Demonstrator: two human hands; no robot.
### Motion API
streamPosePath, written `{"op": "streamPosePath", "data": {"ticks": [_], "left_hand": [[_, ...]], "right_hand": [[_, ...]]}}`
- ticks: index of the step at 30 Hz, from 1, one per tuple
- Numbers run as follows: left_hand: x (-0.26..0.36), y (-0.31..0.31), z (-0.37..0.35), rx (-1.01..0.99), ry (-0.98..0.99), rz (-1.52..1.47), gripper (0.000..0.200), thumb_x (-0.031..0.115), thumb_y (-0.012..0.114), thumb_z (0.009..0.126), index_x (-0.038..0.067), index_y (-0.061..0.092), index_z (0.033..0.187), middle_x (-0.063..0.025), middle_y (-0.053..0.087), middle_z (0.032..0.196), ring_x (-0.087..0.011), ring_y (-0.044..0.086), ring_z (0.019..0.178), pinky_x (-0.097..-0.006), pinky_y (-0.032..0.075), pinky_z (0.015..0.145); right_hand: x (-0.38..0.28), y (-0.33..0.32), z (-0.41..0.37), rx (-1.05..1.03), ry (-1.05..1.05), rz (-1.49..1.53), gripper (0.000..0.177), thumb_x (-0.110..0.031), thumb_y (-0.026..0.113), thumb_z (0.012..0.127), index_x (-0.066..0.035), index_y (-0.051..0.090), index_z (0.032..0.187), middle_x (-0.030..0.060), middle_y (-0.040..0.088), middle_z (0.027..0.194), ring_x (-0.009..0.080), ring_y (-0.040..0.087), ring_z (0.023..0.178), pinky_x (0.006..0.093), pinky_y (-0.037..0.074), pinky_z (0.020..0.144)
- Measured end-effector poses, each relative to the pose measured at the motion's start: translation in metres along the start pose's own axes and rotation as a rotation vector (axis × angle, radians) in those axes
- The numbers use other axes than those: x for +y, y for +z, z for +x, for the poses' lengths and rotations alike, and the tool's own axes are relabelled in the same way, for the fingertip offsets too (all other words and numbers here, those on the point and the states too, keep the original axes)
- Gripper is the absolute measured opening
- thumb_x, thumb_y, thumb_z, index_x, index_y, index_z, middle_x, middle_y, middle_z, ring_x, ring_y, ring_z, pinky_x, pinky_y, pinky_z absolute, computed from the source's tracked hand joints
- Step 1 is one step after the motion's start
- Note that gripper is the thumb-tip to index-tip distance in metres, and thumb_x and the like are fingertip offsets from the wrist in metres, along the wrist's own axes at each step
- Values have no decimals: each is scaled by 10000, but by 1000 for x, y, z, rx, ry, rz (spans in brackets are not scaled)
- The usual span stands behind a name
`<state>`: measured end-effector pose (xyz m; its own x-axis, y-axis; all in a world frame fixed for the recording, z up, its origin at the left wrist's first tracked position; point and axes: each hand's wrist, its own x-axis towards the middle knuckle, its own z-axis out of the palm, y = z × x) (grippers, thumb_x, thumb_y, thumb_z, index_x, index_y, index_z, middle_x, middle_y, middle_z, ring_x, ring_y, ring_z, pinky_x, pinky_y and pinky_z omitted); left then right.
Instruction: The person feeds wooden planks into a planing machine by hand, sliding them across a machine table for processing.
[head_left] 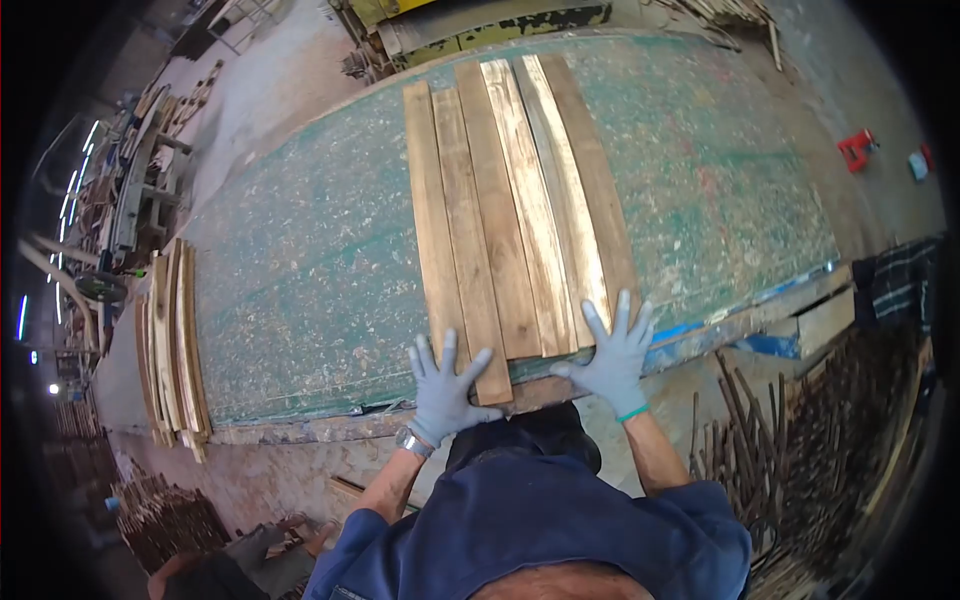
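Several long wooden boards lie side by side on a green, paint-flecked table (300,280). My left hand (447,392), in a grey glove, is spread open over the near end of the leftmost board (437,210). Its thumb reaches toward the second board (493,375), which juts past the others over the table's near edge. At the right of the row, my right hand (612,362), also gloved, lies with fingers apart at the near end of the rightmost board (590,150). Between them, a pale board (525,190) shines in the light.
More boards (175,350) are stacked at the table's left end. Behind the table stands a yellow machine (480,30). A red tool (856,150) is at the far right. Thin wooden sticks (770,450) are piled below right. Part of another person (215,575) shows at lower left.
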<state>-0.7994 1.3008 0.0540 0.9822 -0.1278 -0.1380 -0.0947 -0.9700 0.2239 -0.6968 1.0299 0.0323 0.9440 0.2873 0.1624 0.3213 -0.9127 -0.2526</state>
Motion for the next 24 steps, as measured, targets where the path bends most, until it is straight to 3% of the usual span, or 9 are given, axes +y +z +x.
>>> {"op": "streamPosePath", "data": {"ticks": [6,10,12,16,18,24], "left_hand": [[-5,-1,27,-51,9,89,965,723,772,528,397,512,1398,-257,219,1552,-678,177,1309,-763,171,1049],[-20,-7,66,23,107,-26,913,738,766,513,420,565,1345,-233,216,1565,-680,191,1291,-740,173,1074],[-26,-8,98,91,122,-15,921,763,760,493,377,605,1315,-248,232,1558,-658,209,1299,-716,174,1094],[-40,-24,185,138,90,47,940,782,751,491,372,603,1323,-237,242,1562,-629,220,1315,-692,168,1115],[-56,-35,237,154,59,26,940,766,757,506,406,565,1353,-192,267,1565,-634,203,1324,-682,148,1127],[-86,-64,380,191,-202,102,898,712,746,615,424,476,1422,-100,303,1580,-659,171,1347,-659,157,1135]], "right_hand": [[5,-4,19,-35,19,73,1047,-777,747,533,-295,482,1424,234,315,1442,573,282,1259,708,241,1004],[18,7,43,-20,-20,54,1009,-796,723,559,-300,501,1409,233,276,1477,583,248,1269,709,234,994],[29,13,73,-13,-49,15,1000,-805,713,563,-309,505,1406,232,266,1491,584,246,1270,705,231,998],[51,28,168,97,-93,-15,1038,-808,743,492,-304,541,1376,197,299,1489,557,275,1272,665,277,1006],[61,36,226,116,-110,-42,1017,-801,751,479,-321,565,1356,180,327,1479,537,292,1264,639,281,1024],[84,56,404,79,-157,-102,964,-863,645,562,-339,570,1369,171,405,1475,460,346,1234,574,260,1072]]}}
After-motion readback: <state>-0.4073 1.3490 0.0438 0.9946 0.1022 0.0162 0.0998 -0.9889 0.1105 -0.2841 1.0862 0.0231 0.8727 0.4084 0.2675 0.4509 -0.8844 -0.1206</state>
